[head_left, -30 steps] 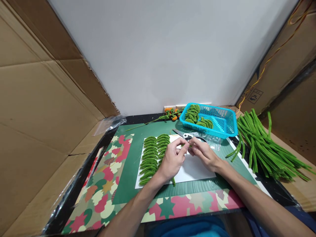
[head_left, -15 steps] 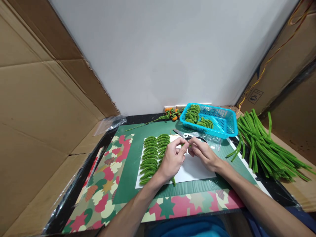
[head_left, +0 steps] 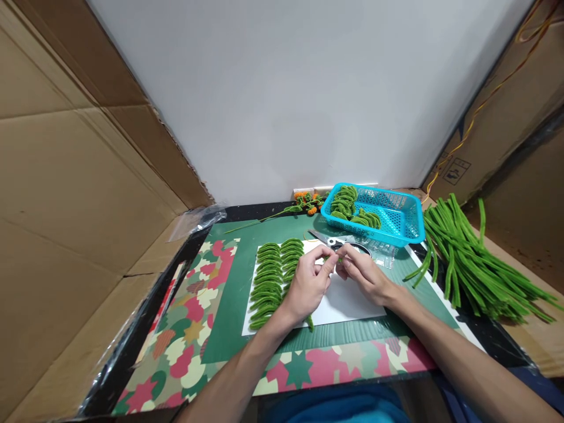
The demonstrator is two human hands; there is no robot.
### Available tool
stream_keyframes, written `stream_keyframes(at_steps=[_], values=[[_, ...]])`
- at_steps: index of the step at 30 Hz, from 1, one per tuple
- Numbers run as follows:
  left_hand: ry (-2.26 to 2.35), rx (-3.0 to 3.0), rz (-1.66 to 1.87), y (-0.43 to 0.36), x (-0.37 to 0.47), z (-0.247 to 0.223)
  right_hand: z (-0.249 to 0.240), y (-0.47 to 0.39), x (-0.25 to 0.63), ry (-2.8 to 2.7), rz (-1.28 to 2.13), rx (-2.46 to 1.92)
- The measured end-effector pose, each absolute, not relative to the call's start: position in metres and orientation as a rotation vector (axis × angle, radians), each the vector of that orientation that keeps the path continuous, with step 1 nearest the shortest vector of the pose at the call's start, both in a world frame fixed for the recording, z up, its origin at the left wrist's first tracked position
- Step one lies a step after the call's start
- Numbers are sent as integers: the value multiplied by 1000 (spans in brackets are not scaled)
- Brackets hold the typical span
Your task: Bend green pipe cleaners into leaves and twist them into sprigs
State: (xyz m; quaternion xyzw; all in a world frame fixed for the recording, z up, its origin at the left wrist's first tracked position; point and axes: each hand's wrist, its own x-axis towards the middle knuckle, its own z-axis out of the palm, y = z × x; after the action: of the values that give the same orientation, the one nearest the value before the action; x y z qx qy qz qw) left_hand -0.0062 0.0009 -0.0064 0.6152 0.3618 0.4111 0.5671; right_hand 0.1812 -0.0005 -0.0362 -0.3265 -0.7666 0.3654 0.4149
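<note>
My left hand (head_left: pixel 312 276) is closed in a pinch above the white sheet (head_left: pixel 348 302). My right hand (head_left: pixel 362 273) pinches right beside it, fingertips meeting. Between them a bit of green pipe cleaner (head_left: pixel 326 257) shows; the fingers hide most of it. Under and left of my left hand, bent green pipe cleaner pieces (head_left: pixel 268 273) lie stacked in two columns on the sheet. One piece end (head_left: pixel 311 323) pokes out below my left wrist. Just beyond my fingers lie scissors (head_left: pixel 332 241), partly covered by my right hand.
A blue basket (head_left: pixel 400 235) holds more bent green pieces. Long green pipe cleaners (head_left: pixel 476 264) are heaped at the right. An orange-flowered stem (head_left: pixel 311 202) lies at the back. Clear plastic bags (head_left: pixel 198 220) and cardboard walls (head_left: pixel 66 194) flank the green mat (head_left: pixel 229 317).
Hardly anything differs. Both hands stay pinched together in the same place, and the view shifts only very slightly.
</note>
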Motion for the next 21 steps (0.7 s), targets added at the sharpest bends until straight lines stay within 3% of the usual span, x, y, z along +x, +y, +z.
stream_keyframes(at_steps=[11,21], values=[[906,1446,977,0,-6,1,-29,-3,180,-2016,836,-904],[992,1552,933,2,-9,-2,-32,0,176,-1925,404,-1024]])
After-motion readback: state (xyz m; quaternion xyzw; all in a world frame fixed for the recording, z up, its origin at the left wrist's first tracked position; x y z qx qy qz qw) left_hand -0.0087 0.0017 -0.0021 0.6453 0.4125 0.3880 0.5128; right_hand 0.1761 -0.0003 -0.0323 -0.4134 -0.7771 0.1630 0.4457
